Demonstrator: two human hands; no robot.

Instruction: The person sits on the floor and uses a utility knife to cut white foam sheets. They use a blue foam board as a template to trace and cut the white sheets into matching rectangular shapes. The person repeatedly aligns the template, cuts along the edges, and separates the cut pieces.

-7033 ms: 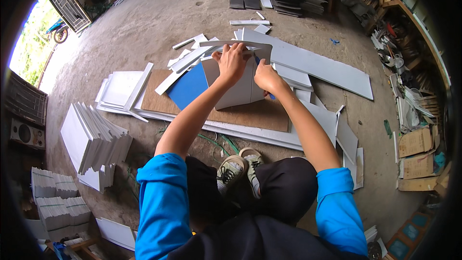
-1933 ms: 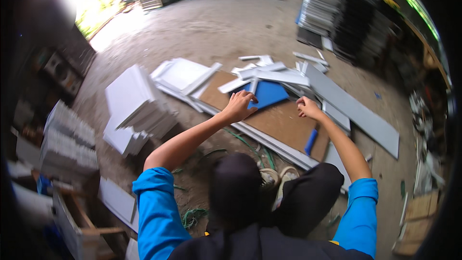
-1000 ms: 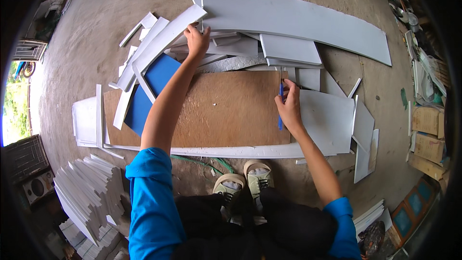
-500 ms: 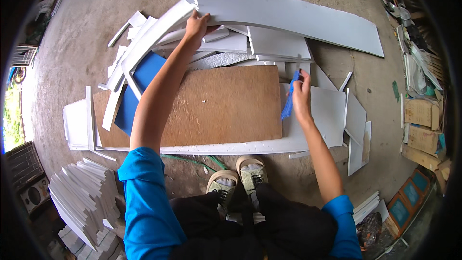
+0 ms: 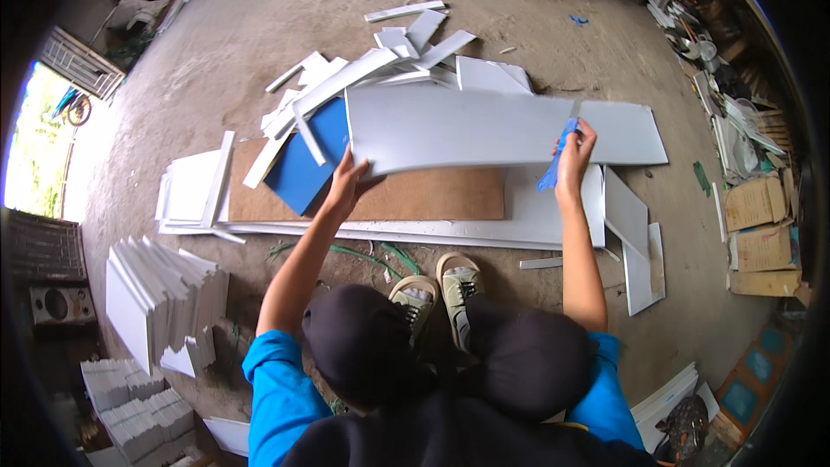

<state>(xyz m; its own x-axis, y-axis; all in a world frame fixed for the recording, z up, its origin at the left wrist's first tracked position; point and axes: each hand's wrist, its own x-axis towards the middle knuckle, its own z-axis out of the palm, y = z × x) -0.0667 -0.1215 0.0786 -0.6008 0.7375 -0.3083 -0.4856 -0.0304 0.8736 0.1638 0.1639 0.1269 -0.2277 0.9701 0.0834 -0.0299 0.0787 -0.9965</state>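
Note:
My left hand (image 5: 346, 185) grips the near left corner of a long white foam-like panel (image 5: 467, 125), thumb on top and fingers beneath. That panel lies across a brown wooden board (image 5: 432, 199) and the pile behind it. My right hand (image 5: 574, 160) is closed round a knife (image 5: 562, 151) with a blue wrapped handle, its thin blade pointing away from me over the panel's right part. Whether the blade touches the panel, I cannot tell. Just left of the panel's end sits a blue sheet (image 5: 298, 173), partly under white strips (image 5: 333, 91).
White offcuts (image 5: 424, 30) are heaped beyond the panel. Stacks of white sheets (image 5: 160, 298) stand at the near left. Cardboard boxes (image 5: 761, 212) line the right side, with loose white pieces (image 5: 635, 238) on the concrete floor (image 5: 605, 52). Green straps (image 5: 398, 257) lie by my shoes.
The white panel has come nearer to me and now covers part of the brown board. My left hand has come back with it. My knees have risen into view.

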